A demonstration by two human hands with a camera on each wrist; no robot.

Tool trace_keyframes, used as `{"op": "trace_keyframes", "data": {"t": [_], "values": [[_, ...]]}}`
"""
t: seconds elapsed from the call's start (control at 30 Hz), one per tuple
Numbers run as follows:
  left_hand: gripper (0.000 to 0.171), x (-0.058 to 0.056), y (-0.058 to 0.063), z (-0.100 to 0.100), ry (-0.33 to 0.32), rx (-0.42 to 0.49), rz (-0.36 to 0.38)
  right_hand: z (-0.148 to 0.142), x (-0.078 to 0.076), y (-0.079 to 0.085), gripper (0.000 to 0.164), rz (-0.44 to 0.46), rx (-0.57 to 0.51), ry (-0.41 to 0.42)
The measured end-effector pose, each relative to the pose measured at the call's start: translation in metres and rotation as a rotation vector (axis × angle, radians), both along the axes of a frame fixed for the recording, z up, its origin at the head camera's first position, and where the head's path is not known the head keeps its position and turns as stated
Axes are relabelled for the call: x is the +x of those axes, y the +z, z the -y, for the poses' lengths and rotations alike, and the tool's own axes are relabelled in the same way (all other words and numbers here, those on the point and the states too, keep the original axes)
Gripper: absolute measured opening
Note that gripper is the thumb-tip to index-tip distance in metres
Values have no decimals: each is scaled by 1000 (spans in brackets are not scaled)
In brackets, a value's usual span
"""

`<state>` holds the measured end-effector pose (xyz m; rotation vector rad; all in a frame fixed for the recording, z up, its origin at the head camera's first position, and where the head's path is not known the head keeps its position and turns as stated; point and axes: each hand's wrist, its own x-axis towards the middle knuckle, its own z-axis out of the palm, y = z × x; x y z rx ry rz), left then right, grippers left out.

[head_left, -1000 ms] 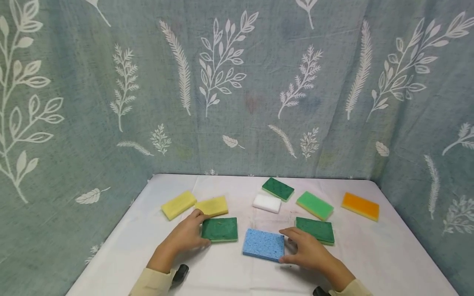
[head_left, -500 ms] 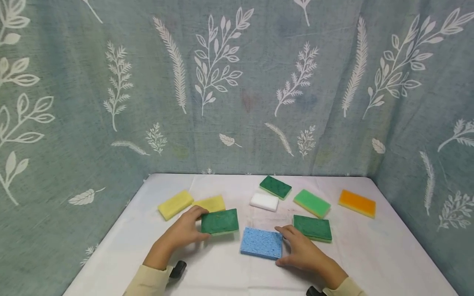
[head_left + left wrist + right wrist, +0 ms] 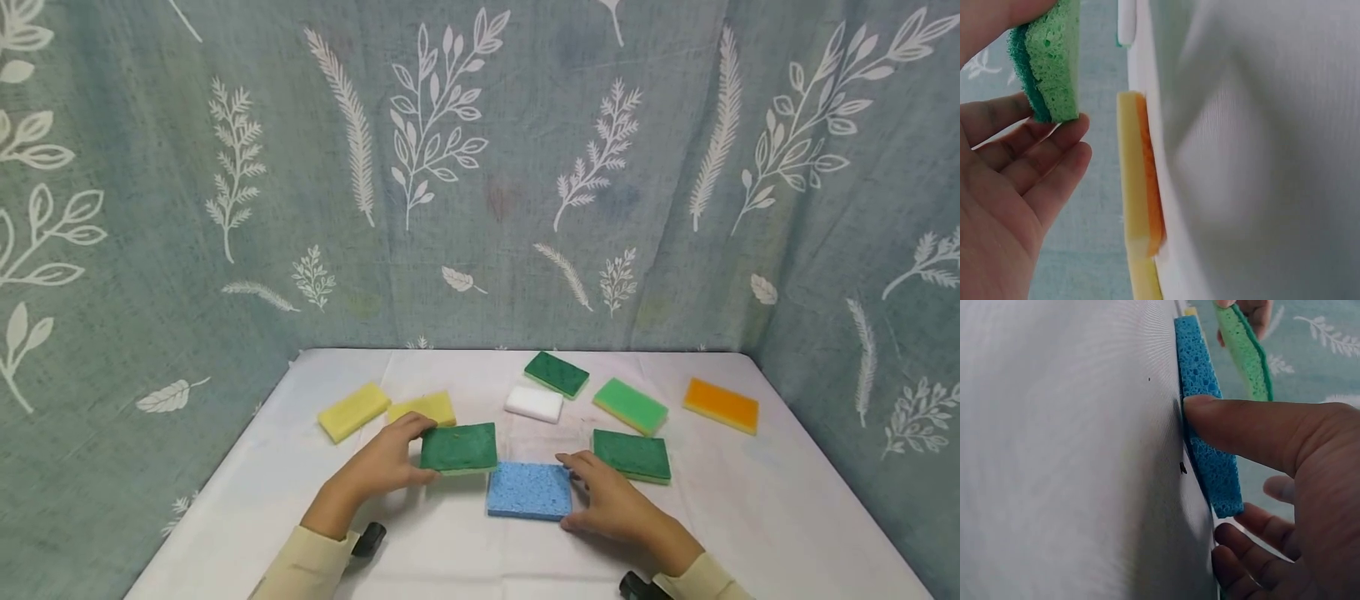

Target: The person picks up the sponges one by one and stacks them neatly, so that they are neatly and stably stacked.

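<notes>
My left hand pinches a dark green scouring sponge by its left end, thumb at the near edge and fingers at the far edge. It hangs above the white cloth; in the left wrist view its light green foam side shows beneath the darker scrub layer. To its right, a blue sponge lies flat on the cloth. My right hand holds its right end, with the thumb against the near edge in the right wrist view. In the head view, the green sponge's lower right corner comes right over the blue sponge's corner.
Two yellow sponges lie back left; the left wrist view shows orange beneath one yellow sponge. Further right are a white sponge, dark green ones, a light green one and an orange one. Patterned curtains surround the white-covered table.
My left hand has lifted the green sponge off the cloth and carried it right, toward the blue sponge. My right hand stays at the blue sponge; the head view has shifted slightly.
</notes>
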<state>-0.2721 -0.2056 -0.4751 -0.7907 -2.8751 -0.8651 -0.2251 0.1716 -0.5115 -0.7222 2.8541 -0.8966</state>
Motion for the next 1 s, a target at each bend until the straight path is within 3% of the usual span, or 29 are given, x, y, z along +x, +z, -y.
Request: {"op": "trace_keyframes", "data": {"t": [0.23, 0.4, 0.67, 0.87, 1.0], "values": [[79, 1, -2, -12, -56, -8, 10, 1, -1, 0, 94, 24, -68, -26], [76, 3, -8, -17, -91, -34, -28, 3, 0, -4, 93, 52, -110, -38], [74, 6, -4, -29, -93, -59, -1, 4, -1, -8, 92, 19, -106, -48], [69, 7, -1, -41, -165, -41, -65, 3, -2, -11, 95, 8, -135, -41], [68, 8, -2, -47, -180, -35, -81, 1, -2, -15, 96, 6, -159, -37]]}}
